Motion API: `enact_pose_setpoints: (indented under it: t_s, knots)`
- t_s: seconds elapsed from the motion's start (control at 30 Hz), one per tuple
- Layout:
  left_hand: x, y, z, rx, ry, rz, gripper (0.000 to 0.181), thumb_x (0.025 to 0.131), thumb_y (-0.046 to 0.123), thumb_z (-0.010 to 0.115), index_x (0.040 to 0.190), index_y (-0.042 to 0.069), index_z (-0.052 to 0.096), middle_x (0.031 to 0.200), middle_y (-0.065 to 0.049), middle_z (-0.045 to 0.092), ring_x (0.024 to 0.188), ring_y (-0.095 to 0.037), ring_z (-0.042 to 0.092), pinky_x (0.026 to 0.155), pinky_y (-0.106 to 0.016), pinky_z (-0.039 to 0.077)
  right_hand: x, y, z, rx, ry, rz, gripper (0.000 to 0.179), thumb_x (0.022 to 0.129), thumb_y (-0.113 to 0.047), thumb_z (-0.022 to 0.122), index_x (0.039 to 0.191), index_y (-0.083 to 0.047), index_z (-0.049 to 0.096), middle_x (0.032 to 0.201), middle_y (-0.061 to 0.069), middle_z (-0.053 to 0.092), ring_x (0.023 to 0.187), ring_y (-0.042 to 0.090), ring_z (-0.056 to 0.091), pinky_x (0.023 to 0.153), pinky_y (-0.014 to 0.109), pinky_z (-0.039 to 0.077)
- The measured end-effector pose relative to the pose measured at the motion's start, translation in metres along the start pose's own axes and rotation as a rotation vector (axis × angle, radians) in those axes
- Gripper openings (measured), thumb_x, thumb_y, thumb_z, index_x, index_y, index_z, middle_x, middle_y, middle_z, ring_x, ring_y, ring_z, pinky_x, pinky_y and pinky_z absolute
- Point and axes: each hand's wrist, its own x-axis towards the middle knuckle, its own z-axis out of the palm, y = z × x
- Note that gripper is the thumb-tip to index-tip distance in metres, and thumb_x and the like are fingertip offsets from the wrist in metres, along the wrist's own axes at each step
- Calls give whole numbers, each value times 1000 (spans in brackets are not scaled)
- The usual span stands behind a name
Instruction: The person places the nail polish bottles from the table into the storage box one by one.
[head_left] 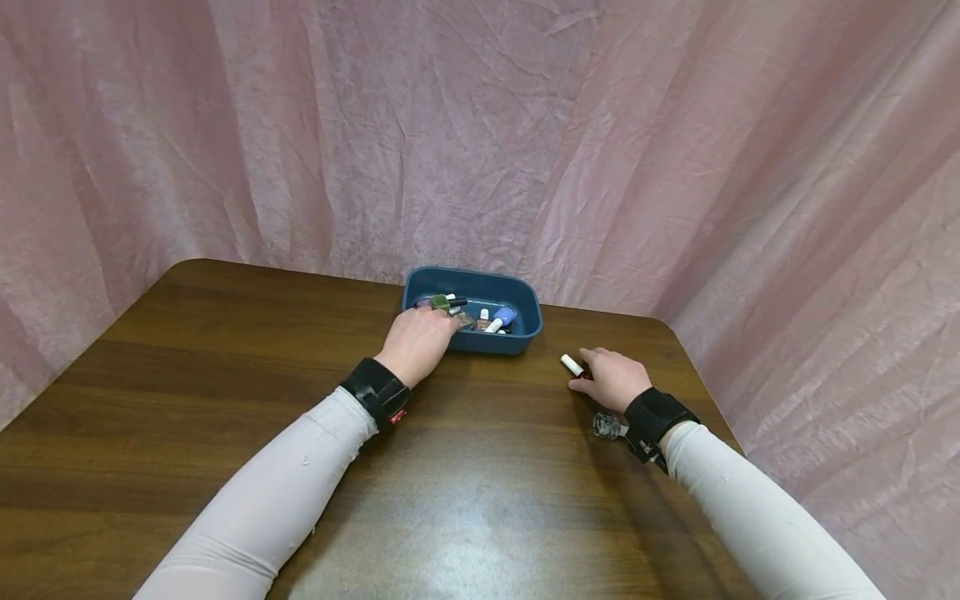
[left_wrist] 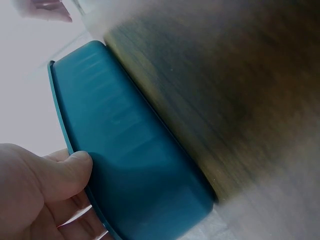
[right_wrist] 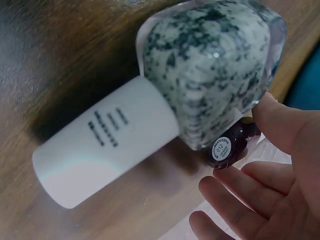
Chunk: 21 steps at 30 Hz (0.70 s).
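My left hand (head_left: 420, 342) grips the near rim of a blue plastic bin (head_left: 528, 329). In the left wrist view its thumb (left_wrist: 75, 172) presses the bin's outer wall while the fingers reach over the rim. Out to the right, my right hand (head_left: 613, 379) has thumb and fingertips on either side of a dark red nail polish bottle (right_wrist: 227, 150) with a white cap (head_left: 572, 365). Beside the right wrist lies a black-and-white speckled nail polish bottle (head_left: 606, 426), large in the right wrist view, its white cap (right_wrist: 107, 142) carrying dark print.
Several nail polish bottles lie in the bin, among them a green one (head_left: 441, 303) with a black cap and a blue one (head_left: 504, 316) with a white cap. The bin stands near the back edge of the brown wooden table (head_left: 225, 358). Pink curtains (head_left: 465, 142) hang behind.
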Motion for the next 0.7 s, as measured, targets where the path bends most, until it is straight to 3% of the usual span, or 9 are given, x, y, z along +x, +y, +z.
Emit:
enact_pose_setpoints:
  t_s: [0.3, 0.7]
  knots:
    - [0, 0, 0, -6, -6, -2, 28, 108, 1, 65, 121, 16, 85, 108, -9, 83, 93, -32, 76, 78, -50, 64, 3, 1, 3, -37, 41, -24, 52, 100, -33, 84, 138, 1, 71, 106, 13, 75, 91, 28, 72, 76, 48, 59]
    - [-1, 0, -1, -6, -2, -5, 28, 107, 1, 66, 121, 15, 85, 107, -9, 83, 93, -33, 76, 78, -50, 64, 4, 1, 7, -37, 86, -44, 46, 97, -25, 86, 134, 1, 76, 112, 16, 77, 97, 32, 75, 78, 50, 61]
